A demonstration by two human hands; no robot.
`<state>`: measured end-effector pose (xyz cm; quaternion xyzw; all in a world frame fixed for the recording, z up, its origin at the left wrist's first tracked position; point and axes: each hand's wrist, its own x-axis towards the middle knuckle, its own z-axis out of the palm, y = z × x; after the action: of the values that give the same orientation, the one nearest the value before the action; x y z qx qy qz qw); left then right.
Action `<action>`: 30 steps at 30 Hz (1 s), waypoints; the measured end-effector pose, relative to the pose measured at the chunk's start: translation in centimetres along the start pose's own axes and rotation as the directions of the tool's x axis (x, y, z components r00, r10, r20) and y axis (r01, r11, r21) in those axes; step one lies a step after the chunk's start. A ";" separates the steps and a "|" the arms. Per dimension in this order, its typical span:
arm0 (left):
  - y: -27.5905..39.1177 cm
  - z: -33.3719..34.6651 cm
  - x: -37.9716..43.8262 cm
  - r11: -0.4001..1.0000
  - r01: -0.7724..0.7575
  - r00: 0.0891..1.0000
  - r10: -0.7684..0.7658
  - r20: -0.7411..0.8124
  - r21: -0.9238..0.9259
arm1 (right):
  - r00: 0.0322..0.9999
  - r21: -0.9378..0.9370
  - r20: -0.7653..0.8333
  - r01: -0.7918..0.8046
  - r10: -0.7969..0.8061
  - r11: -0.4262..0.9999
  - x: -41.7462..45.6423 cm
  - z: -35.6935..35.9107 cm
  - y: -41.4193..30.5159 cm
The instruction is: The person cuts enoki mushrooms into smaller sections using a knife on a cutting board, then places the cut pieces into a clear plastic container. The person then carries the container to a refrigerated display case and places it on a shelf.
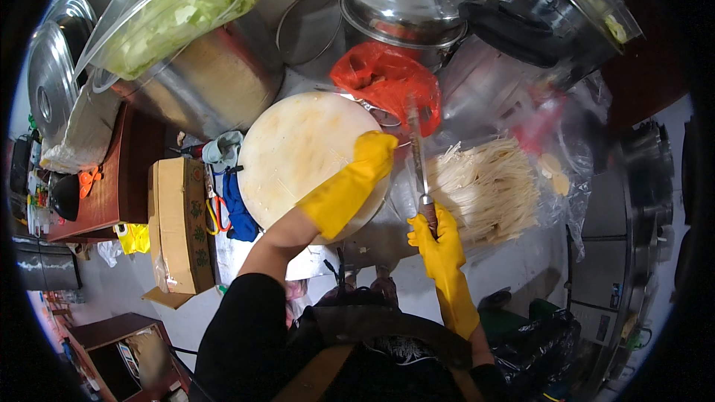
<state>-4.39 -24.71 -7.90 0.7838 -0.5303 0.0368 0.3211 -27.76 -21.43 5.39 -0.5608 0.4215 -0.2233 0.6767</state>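
My left hand [377,152], in a yellow rubber glove, is curled above the right side of a round white chopping board [296,145]. A thin pale strand shows beside its fingers; whether they grip it is unclear. My right hand [438,231], gloved the same way, holds a knife [427,209] by its brown handle. The knife's blade points away from me, blurred at the tip, between the board and a heap of long pale strands [486,192], which may be enoki mushrooms or noodles. A few thin strands lie on the board.
A red plastic bag [388,78] lies behind the board. Behind stand a lidded steel pot [402,3] and a large steel pot [223,75] under a tub of cut cabbage [195,3]. At left are a cardboard box [176,223] and orange-and-yellow scissors [215,215]. Clear plastic bags [581,162] lie right.
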 end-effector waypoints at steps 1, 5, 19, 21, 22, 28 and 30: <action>-0.8 -2.7 -1.7 0.998 0.003 0.998 -0.007 -0.061 -0.058 | 0.999 -0.042 0.045 -0.006 0.007 0.999 -0.3 0.3 0.3; -4.1 -10.0 -8.2 0.990 0.097 0.995 -0.098 -0.005 -0.101 | 0.968 -0.142 0.178 -0.152 0.176 0.978 0.0 1.7 2.2; -1.7 -14.3 -14.6 0.996 -0.082 0.966 0.074 -0.246 -0.023 | 0.950 -0.478 0.226 0.301 -0.216 0.825 -1.9 4.4 8.2; 1.4 -13.3 -13.4 0.961 -0.220 0.975 0.212 -0.064 -0.170 | 0.932 -0.464 0.095 0.353 -0.351 0.812 -2.9 3.5 7.9; 3.0 -12.4 -13.1 0.948 -0.281 0.933 0.307 0.189 -0.153 | 0.936 -0.419 0.069 0.341 -0.345 0.842 -3.0 2.7 7.2; 8.5 -0.1 -14.0 0.932 -0.309 0.944 0.277 0.178 0.189 | 0.994 -0.322 -0.035 0.091 -0.108 0.943 -5.8 -0.1 3.6; 8.7 0.7 -14.6 0.965 -0.197 0.929 0.128 0.346 0.172 | 1.000 -0.245 -0.017 -0.017 0.013 0.969 -7.1 -0.5 3.2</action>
<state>-18.38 -15.32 -10.24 0.7605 -0.6336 -0.0152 0.1412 -32.64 -15.35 4.64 -0.6351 0.4554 -0.1686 0.6007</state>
